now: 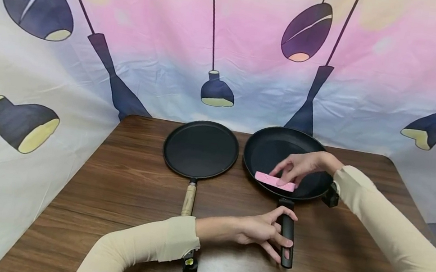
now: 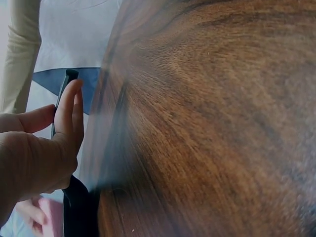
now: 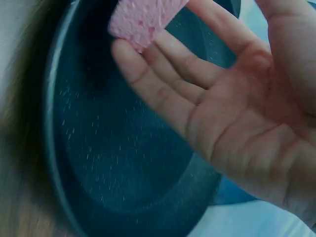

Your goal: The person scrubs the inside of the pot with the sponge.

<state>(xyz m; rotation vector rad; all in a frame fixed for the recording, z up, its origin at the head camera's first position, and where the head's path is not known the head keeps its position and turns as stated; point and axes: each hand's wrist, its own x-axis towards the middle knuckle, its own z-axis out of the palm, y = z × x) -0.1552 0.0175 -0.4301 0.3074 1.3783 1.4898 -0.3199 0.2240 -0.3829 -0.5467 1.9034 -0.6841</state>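
Left hand (image 1: 259, 232), nearest the desk's (image 1: 135, 180) front edge, curled its fingers round the frying pan's (image 1: 277, 150) black handle (image 1: 287, 233). Right hand (image 1: 300, 166) pressed a pink sponge (image 1: 274, 181) with near-straight fingers against the pan's near inner rim. Risk: sponge sliding free under such light contact; pan twisting if the handle hold loosened.

The right hand (image 1: 300, 166) covers the far end of the pink sponge (image 1: 273, 180); the left hand (image 1: 261, 230) hides part of the black pan handle (image 1: 286, 235); the tabletop (image 2: 207, 123) blurs beside it.
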